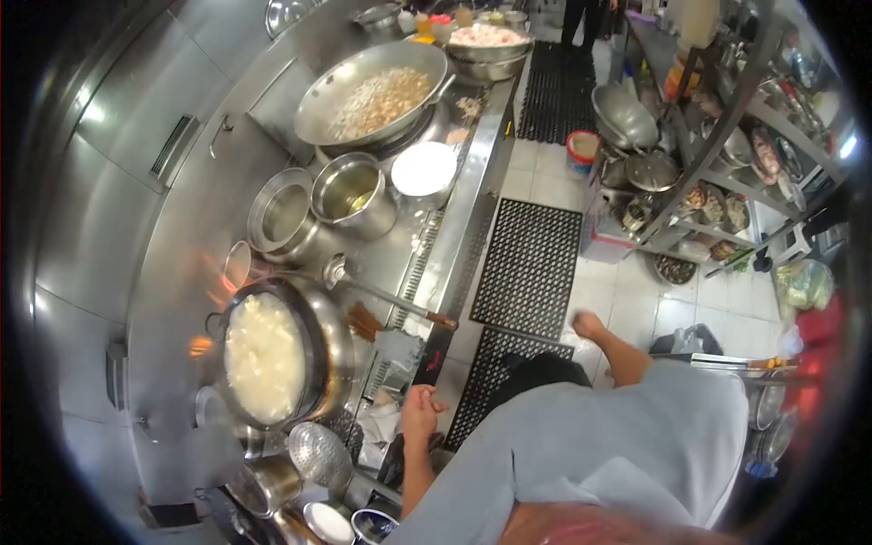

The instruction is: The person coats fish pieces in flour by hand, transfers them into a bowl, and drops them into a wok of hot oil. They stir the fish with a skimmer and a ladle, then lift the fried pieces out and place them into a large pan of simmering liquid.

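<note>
My left hand (421, 413) is at the stove's front edge, fingers loosely curled, with nothing visible in it. Nearest to it are a crumpled white cloth (378, 425) and a ladle (391, 296) lying across the counter with its wooden handle toward me. Low over the floor mats, my right hand (589, 325) is closed in a fist and touches nothing. Left of my left hand, a dark wok (313, 341) holds pale, frothy liquid (263, 359), with flames beside it. A perforated skimmer (320, 456) rests below the wok.
Farther along the stove stand a steel pot (368, 218), a white bowl (424, 169) and a large wok (313, 104) of chopped food. Black rubber mats (527, 268) cover the aisle. Metal shelving (718, 136) with pans and food lines the right; another person (581, 20) stands far back.
</note>
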### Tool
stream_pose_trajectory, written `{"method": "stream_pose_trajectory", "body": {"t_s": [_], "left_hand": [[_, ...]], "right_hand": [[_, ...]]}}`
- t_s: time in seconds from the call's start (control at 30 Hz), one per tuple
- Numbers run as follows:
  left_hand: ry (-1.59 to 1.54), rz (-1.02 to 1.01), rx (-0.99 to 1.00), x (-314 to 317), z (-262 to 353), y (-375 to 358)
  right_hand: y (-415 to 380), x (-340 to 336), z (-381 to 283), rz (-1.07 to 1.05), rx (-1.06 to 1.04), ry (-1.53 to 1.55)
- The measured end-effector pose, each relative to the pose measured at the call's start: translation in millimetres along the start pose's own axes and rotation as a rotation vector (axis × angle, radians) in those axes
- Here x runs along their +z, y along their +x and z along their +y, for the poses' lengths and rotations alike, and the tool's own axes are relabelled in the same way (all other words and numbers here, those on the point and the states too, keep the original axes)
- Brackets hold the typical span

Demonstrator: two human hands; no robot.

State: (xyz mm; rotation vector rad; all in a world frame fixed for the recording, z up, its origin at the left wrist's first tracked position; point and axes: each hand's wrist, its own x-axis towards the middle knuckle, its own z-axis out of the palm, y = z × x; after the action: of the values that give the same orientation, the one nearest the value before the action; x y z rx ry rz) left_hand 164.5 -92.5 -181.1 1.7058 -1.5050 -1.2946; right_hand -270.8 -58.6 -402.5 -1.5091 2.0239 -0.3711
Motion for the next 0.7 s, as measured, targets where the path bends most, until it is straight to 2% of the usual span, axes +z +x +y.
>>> {"method": "stream_pose_trajectory", "body": {"t_s": [0.03, 0.07, 0.1, 0.13, 0.2, 0.23, 0.27, 0.3, 0.33, 0.37, 0.4, 0.43, 0.47, 0.53, 0.57, 0.63, 0.7], "left_hand": [[-0.144, -0.063, -0.106, -1.3, 2.2, 9.2], [-0.095, -0.096, -0.115, -0.6, 24.4, 13.9], [0.042, -0.123, 0.138, 7.1, 25.4, 29.5], [0.182, -0.140, 0.381, 19.4, 19.5, 46.4], [0.325, -0.180, 0.530, 57.9, -2.0, 89.5], [0.316, -0.310, 0.431, 71.7, 23.3, 95.0], [0.243, -0.348, 0.489, 94.6, 29.5, 105.3], [0.186, -0.401, 0.448, 110.6, 48.8, 105.6], [0.310, -0.439, 0.417, 126.6, 61.1, 110.0], [0.189, -0.484, 0.424, 142.3, 65.7, 110.0], [0.197, -0.549, 0.436, 154.4, 66.9, 108.2], [0.199, -0.603, 0.455, 169.7, 72.5, 108.3], [0.330, -0.678, 0.433, 176.9, 80.8, 105.8], [0.407, -0.822, 0.446, 187.0, 36.8, 123.2], [0.434, -0.915, 0.472, 198.7, 25.8, 141.1], [0.672, -0.787, 0.377, 194.9, 4.2, 142.9], [0.793, -0.768, 0.323, 190.2, -44.9, 159.5]], "right_hand": [[-40.2, 3.1, 30.8, -0.058, 0.086, -0.049], [-80.3, 20.2, 68.5, -0.092, 0.111, -0.091], [-127.6, 37.0, 109.7, -0.179, -0.104, -0.216], [-171.7, 17.4, 78.1, -0.132, 0.362, 0.050], [-250.1, 79.0, 152.5, -0.458, -0.032, -0.350], [-276.3, 114.3, 177.9, -0.768, -0.048, -0.683], [-301.6, 114.2, 168.9, -0.732, 0.021, -0.721], [-321.1, 112.7, 159.3, -0.686, 0.092, -0.757], [-326.3, 140.7, 177.1, -0.321, 0.478, -0.459], [-319.4, 132.7, 165.0, -0.329, 0.334, -0.553], [-314.8, 125.5, 155.6, -0.338, 0.201, -0.634], [-306.5, 125.5, 149.9, -0.225, 0.306, -0.583], [-292.4, 135.6, 149.7, -0.103, 0.406, -0.533], [-271.3, 213.1, 221.1, 0.266, 0.538, -0.246], [-261.1, 189.6, 203.3, 0.274, 0.528, -0.182], [-239.5, 145.1, 168.2, 0.290, 0.507, -0.053], [-209.9, 141.8, 179.4, 0.324, 0.727, 0.277]]}}
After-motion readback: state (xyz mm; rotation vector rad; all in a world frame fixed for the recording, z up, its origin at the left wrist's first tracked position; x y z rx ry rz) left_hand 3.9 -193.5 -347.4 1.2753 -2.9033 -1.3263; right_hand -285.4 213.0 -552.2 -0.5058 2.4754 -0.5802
